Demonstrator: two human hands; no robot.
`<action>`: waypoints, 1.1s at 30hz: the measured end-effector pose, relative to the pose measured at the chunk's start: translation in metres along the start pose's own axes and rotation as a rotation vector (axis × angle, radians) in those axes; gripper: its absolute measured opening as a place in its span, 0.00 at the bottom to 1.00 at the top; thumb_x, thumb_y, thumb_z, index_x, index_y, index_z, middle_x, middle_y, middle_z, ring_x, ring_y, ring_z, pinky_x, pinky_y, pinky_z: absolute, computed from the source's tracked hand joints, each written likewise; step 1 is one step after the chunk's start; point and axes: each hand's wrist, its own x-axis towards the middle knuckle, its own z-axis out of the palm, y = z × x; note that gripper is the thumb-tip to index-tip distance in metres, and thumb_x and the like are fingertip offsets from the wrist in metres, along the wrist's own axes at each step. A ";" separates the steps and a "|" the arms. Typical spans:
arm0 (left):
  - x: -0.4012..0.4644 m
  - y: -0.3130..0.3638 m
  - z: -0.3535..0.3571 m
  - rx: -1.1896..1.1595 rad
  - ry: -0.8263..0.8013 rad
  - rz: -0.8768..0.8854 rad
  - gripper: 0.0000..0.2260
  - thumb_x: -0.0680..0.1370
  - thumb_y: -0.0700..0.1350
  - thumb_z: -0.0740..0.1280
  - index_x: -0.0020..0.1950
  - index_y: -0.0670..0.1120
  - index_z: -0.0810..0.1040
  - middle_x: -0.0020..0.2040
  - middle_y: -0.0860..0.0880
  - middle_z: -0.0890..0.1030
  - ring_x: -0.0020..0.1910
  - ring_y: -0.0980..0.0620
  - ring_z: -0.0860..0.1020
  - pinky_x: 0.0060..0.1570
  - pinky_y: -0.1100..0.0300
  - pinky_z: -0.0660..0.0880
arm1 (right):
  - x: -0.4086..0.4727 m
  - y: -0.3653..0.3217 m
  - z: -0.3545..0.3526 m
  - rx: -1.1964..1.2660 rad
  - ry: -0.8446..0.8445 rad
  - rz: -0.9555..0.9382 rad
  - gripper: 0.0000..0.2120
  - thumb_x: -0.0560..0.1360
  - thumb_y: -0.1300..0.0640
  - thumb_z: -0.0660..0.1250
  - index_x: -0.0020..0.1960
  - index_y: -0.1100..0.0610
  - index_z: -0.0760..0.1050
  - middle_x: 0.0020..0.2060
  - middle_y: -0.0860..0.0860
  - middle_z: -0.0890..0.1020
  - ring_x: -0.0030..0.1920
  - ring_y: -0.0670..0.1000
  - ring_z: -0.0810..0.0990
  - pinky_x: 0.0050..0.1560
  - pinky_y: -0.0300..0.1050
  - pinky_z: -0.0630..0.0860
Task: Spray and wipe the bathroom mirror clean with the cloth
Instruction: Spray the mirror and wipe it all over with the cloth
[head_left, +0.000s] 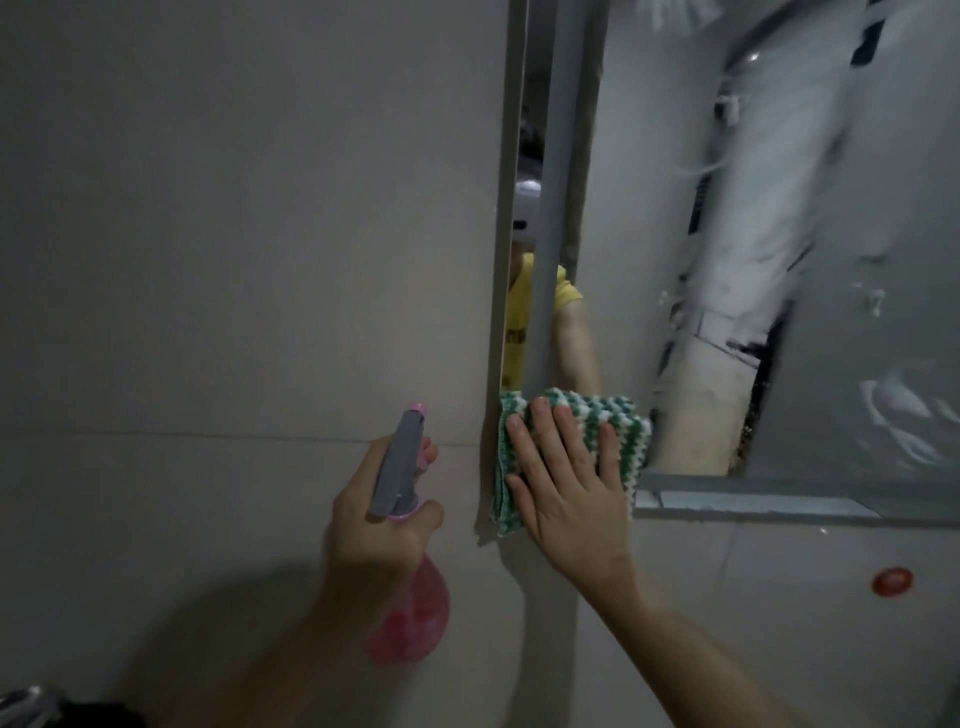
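- head view, looking down and forward at a tiled wall (234, 260) with the mirror (779, 260) set to its right.
- pressing the green-and-white cloth (621, 423) flat against the mirror's lower left corner, right hand (566, 483) lying over it, fingers straight and spread a little, thumb lying along the cloth's left part.
- hanging partly off the mirror's left edge, the cloth's left fold overlapping the grey frame strip (498, 260) and wall.
- gripping the spray bottle (402, 545) in the left hand (374, 530), just left of the cloth, fingers curled round the neck, one fingertip showing at the trigger below the grey spray head (400, 462).
- pointing up and slightly right, the pink nozzle tip near the frame strip but apart from it.
- showing translucent pink, the bottle's body hanging below the fist, near the wall.
- carrying white foam streaks and smears, the glass to the upper right of the cloth, with a broad band running down toward the mirror's lower edge.
- reflecting a yellow sleeve (566, 296) and an arm just above the cloth.
- sitting on the wall below the mirror at far right, a small red round fitting (892, 581), too blurred to identify.
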 end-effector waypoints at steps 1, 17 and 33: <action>-0.002 -0.003 0.001 -0.003 0.001 -0.002 0.27 0.63 0.40 0.66 0.50 0.72 0.73 0.49 0.52 0.81 0.45 0.52 0.78 0.44 0.52 0.74 | -0.002 -0.001 0.001 -0.002 0.000 0.001 0.26 0.82 0.48 0.50 0.77 0.54 0.51 0.77 0.52 0.48 0.77 0.52 0.49 0.75 0.57 0.44; 0.069 0.080 -0.010 0.045 0.047 0.127 0.20 0.69 0.35 0.68 0.47 0.62 0.73 0.45 0.56 0.78 0.45 0.48 0.76 0.43 0.51 0.74 | 0.133 0.054 -0.018 -0.025 0.089 0.053 0.24 0.82 0.48 0.50 0.76 0.55 0.56 0.75 0.53 0.57 0.75 0.51 0.54 0.73 0.59 0.52; 0.063 0.074 0.004 0.009 0.055 0.155 0.24 0.69 0.31 0.68 0.43 0.64 0.71 0.44 0.55 0.78 0.38 0.51 0.75 0.40 0.51 0.73 | 0.161 0.056 -0.021 -0.008 0.096 0.109 0.25 0.82 0.49 0.48 0.76 0.57 0.58 0.74 0.55 0.62 0.75 0.52 0.53 0.73 0.57 0.48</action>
